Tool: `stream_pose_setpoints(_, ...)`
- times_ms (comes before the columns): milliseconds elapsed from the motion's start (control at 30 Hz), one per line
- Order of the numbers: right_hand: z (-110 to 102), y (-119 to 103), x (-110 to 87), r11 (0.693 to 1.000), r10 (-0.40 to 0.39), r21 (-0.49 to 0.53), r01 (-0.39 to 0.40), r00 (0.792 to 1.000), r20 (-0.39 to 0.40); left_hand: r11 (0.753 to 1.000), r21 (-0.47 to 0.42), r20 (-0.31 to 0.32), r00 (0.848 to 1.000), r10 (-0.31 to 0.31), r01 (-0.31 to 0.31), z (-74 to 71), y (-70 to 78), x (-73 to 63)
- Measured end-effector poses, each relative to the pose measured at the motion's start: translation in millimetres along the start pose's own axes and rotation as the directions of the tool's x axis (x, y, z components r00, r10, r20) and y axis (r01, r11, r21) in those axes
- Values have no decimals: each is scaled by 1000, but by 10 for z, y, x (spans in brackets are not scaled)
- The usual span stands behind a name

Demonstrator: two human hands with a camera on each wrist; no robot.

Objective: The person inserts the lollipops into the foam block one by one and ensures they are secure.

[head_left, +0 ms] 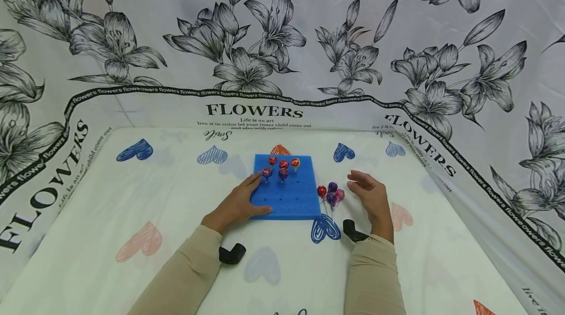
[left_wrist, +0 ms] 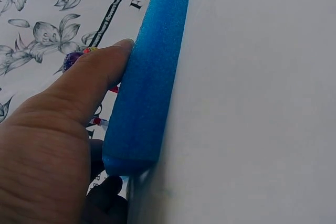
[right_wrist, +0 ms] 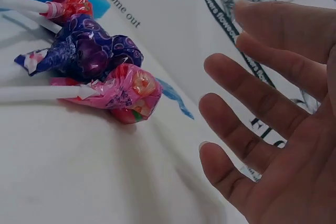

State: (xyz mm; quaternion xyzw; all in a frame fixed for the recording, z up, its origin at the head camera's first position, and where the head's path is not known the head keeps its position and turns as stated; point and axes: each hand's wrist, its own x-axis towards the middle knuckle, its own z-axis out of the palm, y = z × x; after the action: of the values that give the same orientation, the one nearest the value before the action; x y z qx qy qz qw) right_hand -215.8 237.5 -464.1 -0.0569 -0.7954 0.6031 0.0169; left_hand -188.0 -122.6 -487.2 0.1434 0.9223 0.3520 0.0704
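A flat blue foam block (head_left: 287, 207) lies on the table, with several wrapped lollipops (head_left: 283, 173) standing upright in its far half. My left hand (head_left: 238, 202) holds the block at its left side, thumb laid over the near left part and the other fingers along the left edge. To the right of the block lies a small bunch of loose lollipops: a red lollipop (head_left: 321, 191), purple ones and a pink lollipop (right_wrist: 139, 90), sticks toward me. My right hand (head_left: 371, 195) hovers just right of this bunch, fingers spread and loosely bent, holding nothing.
A white tablecloth (head_left: 176, 197) printed with hearts covers the table. Behind it and at both sides hangs a white cloth with black flower drawings (head_left: 265, 35). Small holes (head_left: 280, 199) show in the near half of the block. Each wrist carries a black mount (head_left: 232, 254).
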Motion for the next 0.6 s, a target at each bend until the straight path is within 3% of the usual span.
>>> stream_pose_setpoints(200, -10, 53, -4, 997, 22, -74, -17, 998, 62, 1000, 6, 7, 1000, -9, 9, 2, 5, 6)
stream_pose_setpoints(600, 12, 113, 18, 971, 22, -238, 26, 980, 199, 1000, 11, 5, 1000, -4, 4, 10, 2, 13)
